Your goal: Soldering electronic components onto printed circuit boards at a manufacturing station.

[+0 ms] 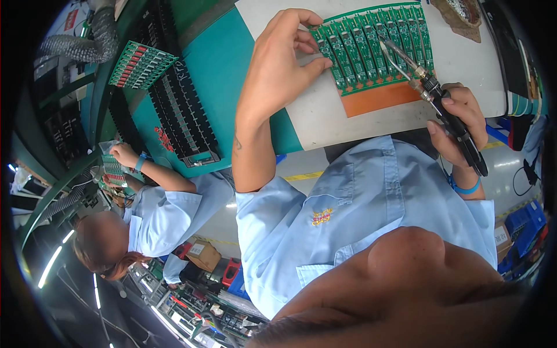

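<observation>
The person's left hand [278, 64] is pressing down on a green circuit board panel [371, 46], with its fingertips spread flat on the panel's near left part, so this hand is open and is not gripping anything. The panel is lying on an orange sheet [377, 98], and both are lying on a white mat [464, 64] on the teal tabletop [220, 64]. The right hand [458, 122] is closed around a black-handled tool [447, 116], near the right edge of the mat. The tool's thin metal tips [394, 55] are touching the middle of the panel. Toward the left side of the tabletop, a black rack [185, 110] is lying flat, with another green panel [139, 64] just beside it. Farther left, another person's hand [123, 154] is holding more green boards [112, 171].
</observation>
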